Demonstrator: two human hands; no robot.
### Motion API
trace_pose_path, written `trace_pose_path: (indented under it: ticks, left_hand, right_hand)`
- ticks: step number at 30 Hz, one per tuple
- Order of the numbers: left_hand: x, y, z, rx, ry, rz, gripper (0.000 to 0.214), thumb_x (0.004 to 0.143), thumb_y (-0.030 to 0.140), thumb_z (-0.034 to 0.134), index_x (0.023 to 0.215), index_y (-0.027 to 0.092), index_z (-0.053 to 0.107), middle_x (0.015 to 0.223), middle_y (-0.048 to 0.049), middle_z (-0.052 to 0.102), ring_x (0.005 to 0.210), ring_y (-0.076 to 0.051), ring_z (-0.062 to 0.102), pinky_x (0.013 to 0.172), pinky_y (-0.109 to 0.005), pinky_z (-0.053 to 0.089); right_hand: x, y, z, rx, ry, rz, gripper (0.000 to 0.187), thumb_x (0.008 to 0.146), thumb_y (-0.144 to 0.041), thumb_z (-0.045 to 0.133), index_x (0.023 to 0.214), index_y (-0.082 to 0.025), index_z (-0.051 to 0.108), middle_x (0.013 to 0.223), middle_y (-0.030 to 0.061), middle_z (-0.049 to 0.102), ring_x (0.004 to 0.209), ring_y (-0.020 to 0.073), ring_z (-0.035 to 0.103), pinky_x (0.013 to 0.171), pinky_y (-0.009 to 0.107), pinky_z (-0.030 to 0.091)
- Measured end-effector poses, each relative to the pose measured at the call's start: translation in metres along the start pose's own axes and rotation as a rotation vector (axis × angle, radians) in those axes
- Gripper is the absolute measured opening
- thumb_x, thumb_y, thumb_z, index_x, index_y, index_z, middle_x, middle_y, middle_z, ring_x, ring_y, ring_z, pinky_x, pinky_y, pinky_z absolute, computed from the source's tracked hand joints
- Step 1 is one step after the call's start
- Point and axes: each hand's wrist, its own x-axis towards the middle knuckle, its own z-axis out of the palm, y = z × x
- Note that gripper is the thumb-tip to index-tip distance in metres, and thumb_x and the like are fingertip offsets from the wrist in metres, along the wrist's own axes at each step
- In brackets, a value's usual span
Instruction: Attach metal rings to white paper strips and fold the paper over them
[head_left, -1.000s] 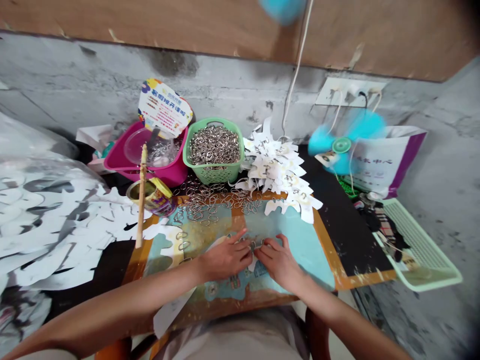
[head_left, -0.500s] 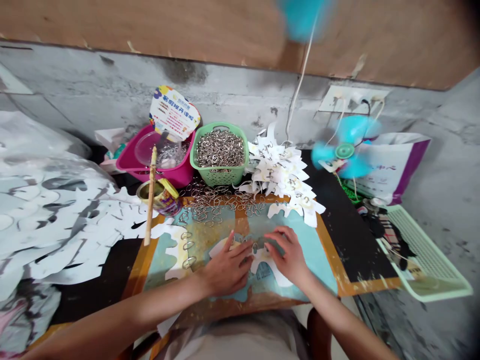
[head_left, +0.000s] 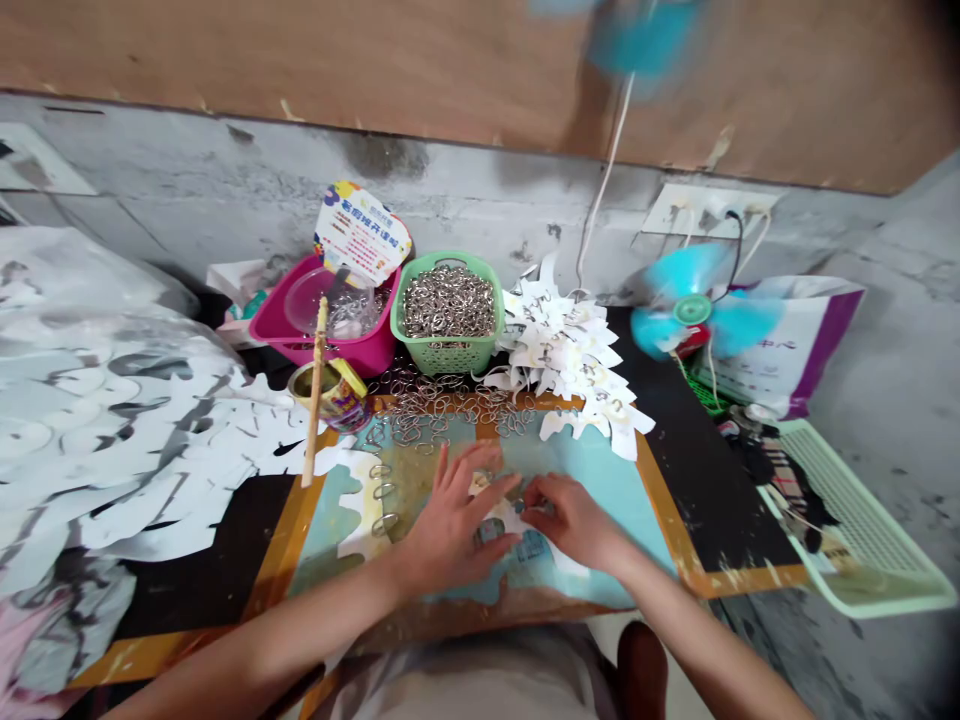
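My left hand (head_left: 454, 525) is open, fingers spread, over the left part of a white cut-out sheet (head_left: 568, 564) on the blue mat (head_left: 622, 520). My right hand (head_left: 574, 518) has its thumb and fingers pinched together at the upper edge of that sheet; what they grip is too small to make out. Left of my left hand lies another white cut-out (head_left: 360, 525) with several metal rings in a column on it. Loose metal rings (head_left: 427, 415) are scattered behind my hands.
A green basket (head_left: 451, 357) of rings stands beside a pink basin (head_left: 367, 352). In front, a stick (head_left: 316, 400) leans on an open can (head_left: 346, 405). White cut-outs lie piled left (head_left: 172, 480) and back right (head_left: 566, 345). A blue fan (head_left: 691, 310) spins at right.
My left hand has lifted and spread its fingers. My right hand's fingers have drawn together at the sheet. The whole view has shifted slightly.
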Motion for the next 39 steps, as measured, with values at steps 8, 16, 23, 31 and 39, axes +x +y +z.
trace_pose_path:
  ticks: [8, 16, 23, 31, 39]
  left_hand:
    - [0.051, -0.003, -0.024, -0.427, -0.328, 0.089, 0.029, 0.087, 0.031, 0.071, 0.06, 0.019, 0.068, 0.125, -0.0106, 0.061, 0.143, -0.031, 0.032, 0.121, -0.056, 0.017]
    - [0.042, 0.017, -0.038, -0.829, -0.332, 0.042, 0.05, 0.093, 0.046, 0.059, 0.05, 0.022, 0.057, 0.06, -0.0087, 0.059, 0.136, -0.029, 0.04, 0.121, -0.05, 0.018]
    - [0.037, 0.003, -0.031, -0.84, 0.076, -0.241, 0.049, 0.086, 0.066, 0.059, 0.09, 0.019, 0.073, 0.133, -0.0148, 0.052, 0.129, -0.033, 0.045, 0.106, -0.045, 0.039]
    - [-0.015, 0.046, -0.011, -0.978, 0.07, -0.777, 0.044, 0.084, 0.06, 0.065, 0.073, 0.018, 0.064, 0.07, -0.0028, 0.058, 0.068, -0.017, 0.052, 0.062, -0.026, 0.04]
    - [0.014, 0.05, 0.013, -1.22, 0.209, -0.848, 0.063, 0.072, 0.067, 0.073, 0.056, 0.019, 0.034, 0.056, 0.0064, 0.03, 0.053, -0.007, 0.031, 0.051, -0.022, 0.028]
  right_hand:
    - [-0.005, -0.024, -0.038, 0.194, -0.113, -0.051, 0.006, 0.086, -0.024, 0.067, 0.082, -0.021, 0.065, 0.08, 0.001, 0.064, 0.071, 0.0158, 0.056, 0.061, 0.026, 0.037]
    - [-0.015, -0.017, -0.025, 0.835, -0.199, -0.208, 0.035, 0.085, -0.05, 0.07, 0.072, -0.02, 0.058, 0.078, 0.0006, 0.057, 0.072, 0.0146, 0.05, 0.066, 0.027, 0.036]
    - [-0.007, -0.011, -0.022, 0.728, -0.014, -0.12, 0.033, 0.088, -0.047, 0.067, 0.073, -0.018, 0.061, 0.073, 0.0001, 0.055, 0.067, 0.0134, 0.048, 0.063, 0.027, 0.032]
    - [-0.011, -0.03, -0.02, 0.527, 0.24, -0.101, 0.022, 0.094, -0.033, 0.059, 0.076, -0.019, 0.059, 0.077, 0.0006, 0.053, 0.071, 0.014, 0.048, 0.062, 0.026, 0.035]
    - [-0.016, -0.049, -0.012, 0.501, 0.292, -0.125, 0.023, 0.093, -0.032, 0.06, 0.074, -0.019, 0.059, 0.075, 0.0012, 0.056, 0.072, 0.0144, 0.05, 0.063, 0.025, 0.035]
